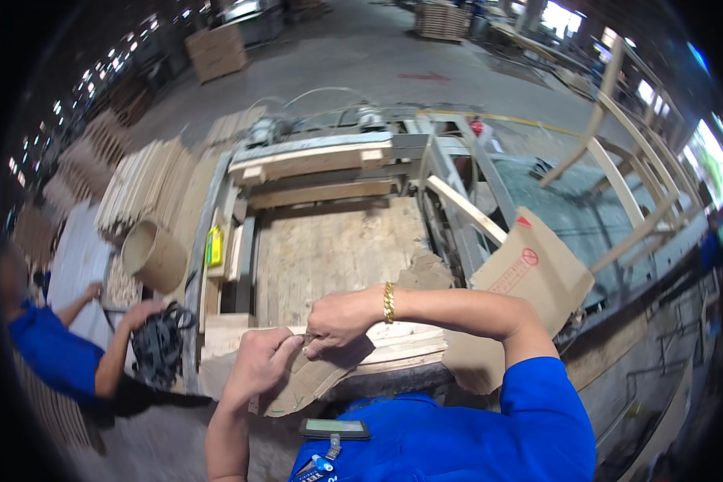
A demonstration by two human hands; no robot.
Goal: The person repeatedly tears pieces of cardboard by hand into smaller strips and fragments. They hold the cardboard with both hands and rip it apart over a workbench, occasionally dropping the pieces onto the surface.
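Brown cardboard, gripped in both hands at the near edge of a wooden bench.
Largest item: the bench deck (337, 241), at 12 o'clock from the hands. A printed cardboard sheet (550, 277) lies between 2 and 3 o'clock, beyond the right forearm. Pale timber strips (402, 347) lie at 3 o'clock. The cardboard piece (317, 381) is directly beneath the hands, its long axis running roughly 8 to 2 o'clock. It lies at 4 o'clock from the left hand (261, 360) and 6 o'clock from the right hand (339, 319); neither is nearer, as both are closed on its upper edge, close together. Containers: a tan bucket (169, 269) stands at 10 o'clock, contents not determinable; a small yellow box (214, 247), contents not visible, sits between 10 and 11.
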